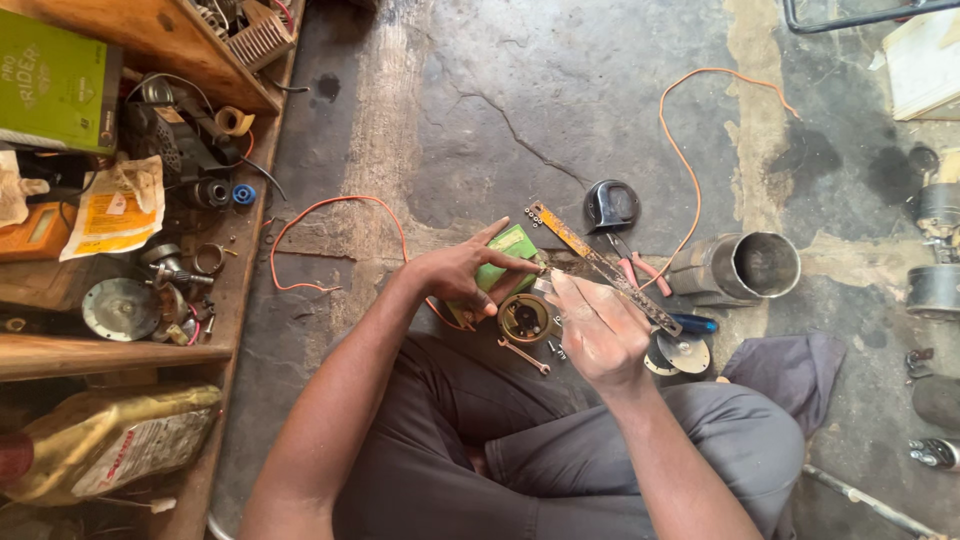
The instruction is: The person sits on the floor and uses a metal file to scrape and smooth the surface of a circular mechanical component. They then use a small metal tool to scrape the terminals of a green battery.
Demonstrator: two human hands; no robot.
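Grey trousers of a person seated cross-legged fill the near edge; above them two hands meet over the concrete floor [560, 110]. The left hand [455, 275] grips one green box [505, 262]; the right hand [600, 325] closes on a small part, too hidden to identify. Just below lie one round coil housing [524, 318] and one small spanner [524, 356]; loose screws here could roll off and be lost. Beyond: one rusty metal strip [600, 265], one pair of red-handled pliers [635, 268], one black horn [610, 205], one metal cylinder [745, 266], two orange wires, liable to snag a wrist.
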